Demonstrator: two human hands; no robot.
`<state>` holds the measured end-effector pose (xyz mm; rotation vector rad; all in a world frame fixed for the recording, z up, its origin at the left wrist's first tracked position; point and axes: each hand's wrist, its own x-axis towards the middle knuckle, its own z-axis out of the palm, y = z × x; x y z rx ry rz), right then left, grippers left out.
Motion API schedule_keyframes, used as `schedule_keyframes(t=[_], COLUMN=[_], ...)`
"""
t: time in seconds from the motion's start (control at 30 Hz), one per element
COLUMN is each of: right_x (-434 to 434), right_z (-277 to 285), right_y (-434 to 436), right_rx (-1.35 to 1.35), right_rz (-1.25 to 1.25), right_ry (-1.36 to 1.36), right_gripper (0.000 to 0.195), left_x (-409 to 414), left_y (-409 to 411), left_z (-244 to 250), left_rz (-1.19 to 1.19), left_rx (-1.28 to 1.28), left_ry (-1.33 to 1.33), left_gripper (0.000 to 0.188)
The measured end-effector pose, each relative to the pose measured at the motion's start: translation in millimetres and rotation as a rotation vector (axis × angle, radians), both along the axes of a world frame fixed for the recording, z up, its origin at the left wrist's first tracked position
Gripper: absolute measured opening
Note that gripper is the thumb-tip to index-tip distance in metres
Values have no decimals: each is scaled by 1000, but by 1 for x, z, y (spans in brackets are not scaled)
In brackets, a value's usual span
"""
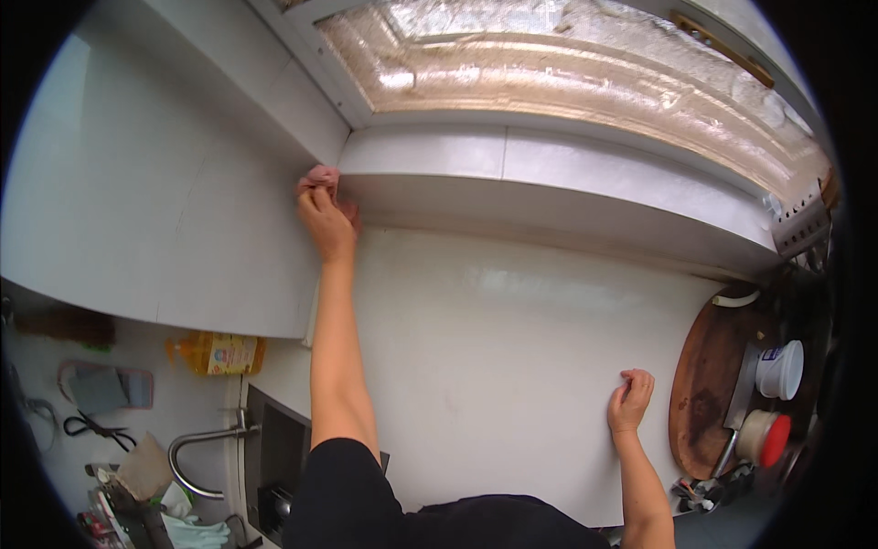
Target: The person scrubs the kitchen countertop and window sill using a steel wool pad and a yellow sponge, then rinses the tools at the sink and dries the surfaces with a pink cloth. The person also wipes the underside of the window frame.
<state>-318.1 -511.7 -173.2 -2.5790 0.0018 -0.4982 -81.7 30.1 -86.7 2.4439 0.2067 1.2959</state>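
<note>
My left hand is stretched far forward and grips a pinkish cloth. It presses the cloth to the inner corner where the white side wall meets the tiled window ledge. Part of the cloth hangs out beside my wrist, above the white countertop. My right hand is low over the counter's right part, fingers loosely curled and holding nothing. Whether it touches the surface I cannot tell.
On the right, a round wooden cutting board carries a cleaver, a white tub and a red-lidded jar. At left are a sink, a curved faucet, a yellow liquid bottle and scissors. A screened window rises ahead.
</note>
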Motion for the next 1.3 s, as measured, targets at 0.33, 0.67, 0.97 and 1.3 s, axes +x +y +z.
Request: schedule_keyframes(t=[0.33,0.67,0.97,1.3], right_x=[1,3,3,4], right_z=[-3,-2,-7,-9], right_y=[0,4,-3,-9], right_rx=[-33,-20,38,82], right_rz=[-8,39,20,-9], right_ry=[71,74,99,58], right_gripper=[25,25,22,24], left_x=[43,40,7,5], left_y=[-35,-243,-531,-649], left_z=[-69,-53,-75,-57], left_rz=[169,-5,-516,-926], left_rx=[-635,-356,-449,496], left_ry=[-32,-77,137,-36], left_gripper=[70,80,75,36])
